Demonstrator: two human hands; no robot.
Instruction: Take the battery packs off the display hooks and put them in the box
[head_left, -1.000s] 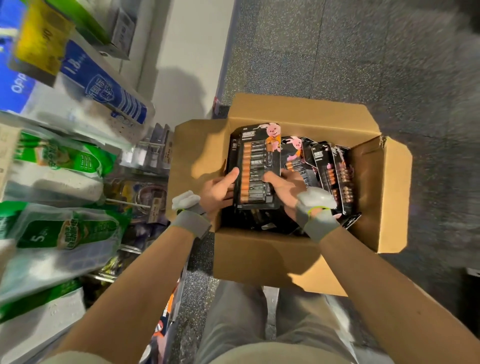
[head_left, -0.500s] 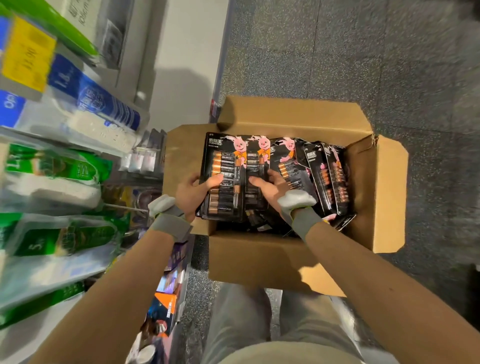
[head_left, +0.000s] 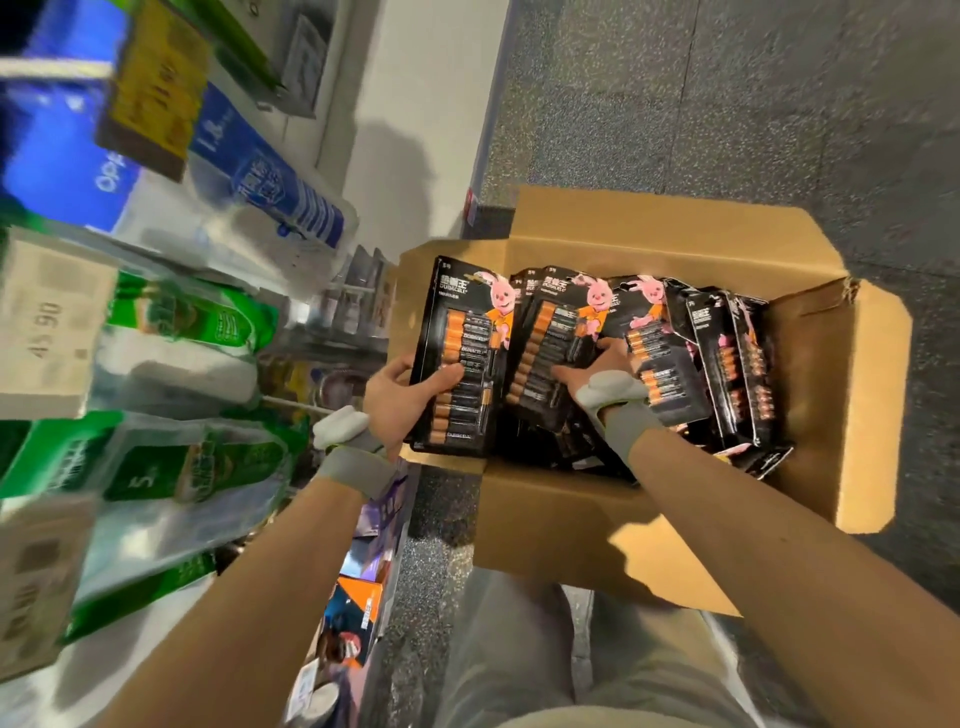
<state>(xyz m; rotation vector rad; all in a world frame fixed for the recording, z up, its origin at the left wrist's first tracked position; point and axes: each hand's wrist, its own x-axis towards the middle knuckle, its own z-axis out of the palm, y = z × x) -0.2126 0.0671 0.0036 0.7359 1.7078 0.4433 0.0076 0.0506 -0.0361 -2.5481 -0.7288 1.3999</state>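
Note:
An open cardboard box (head_left: 571, 525) stands on the floor in front of me, holding several black battery packs with a pink rabbit print. My left hand (head_left: 402, 397) grips one battery pack (head_left: 467, 338) at the box's left side, thumb across its front. My right hand (head_left: 597, 374) holds a second battery pack (head_left: 558, 322) beside it, fingers curled over its face. More battery packs (head_left: 727, 353) lean upright on the right side of the box.
A display rack on my left carries green packages (head_left: 182, 322), a blue-and-white package (head_left: 270, 182) and price tags. Small boxes (head_left: 358, 603) sit low by the rack. Grey speckled floor (head_left: 727, 104) lies beyond the box. My legs are below.
The stack in my hands has been split: my left hand has drawn one pack toward the box's left side while my right hand keeps another nearer the middle.

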